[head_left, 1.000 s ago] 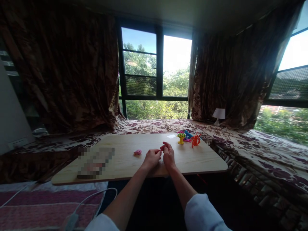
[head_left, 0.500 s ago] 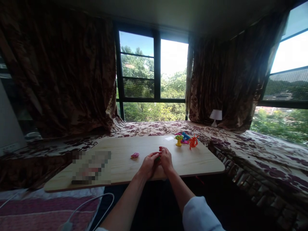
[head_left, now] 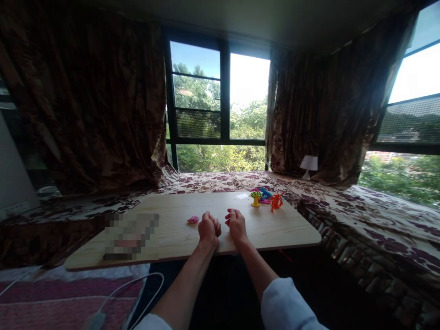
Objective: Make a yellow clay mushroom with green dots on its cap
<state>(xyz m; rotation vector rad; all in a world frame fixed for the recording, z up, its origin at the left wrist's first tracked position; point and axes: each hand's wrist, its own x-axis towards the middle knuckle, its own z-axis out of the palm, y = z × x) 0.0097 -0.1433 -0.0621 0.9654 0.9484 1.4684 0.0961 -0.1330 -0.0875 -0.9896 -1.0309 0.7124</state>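
Note:
My left hand (head_left: 208, 229) is closed in a fist above the near part of the light wooden table (head_left: 165, 233). A short gap to its right, my right hand (head_left: 236, 225) has its fingers curled in, with the back of the hand turned outward. Whatever either hand holds is hidden by the fingers. Just left of my left hand lies a small pink lump (head_left: 193, 220), like modelling clay. Beyond my right hand stand a yellow figure with a green dotted top (head_left: 255, 199), an orange figure with thin arms (head_left: 276, 200) and a blue figure (head_left: 266, 193).
A pixelated flat item (head_left: 132, 236) lies at the table's left. A small white piece (head_left: 242, 196) rests near the back edge. Behind are a flowered window-seat cover (head_left: 213, 181) and a white lamp (head_left: 308, 164). A white cable (head_left: 156, 275) loops below the table's near left edge.
My hands have come apart; the left moved slightly left and closed into a fist. The small green thing seen between them is now out of sight.

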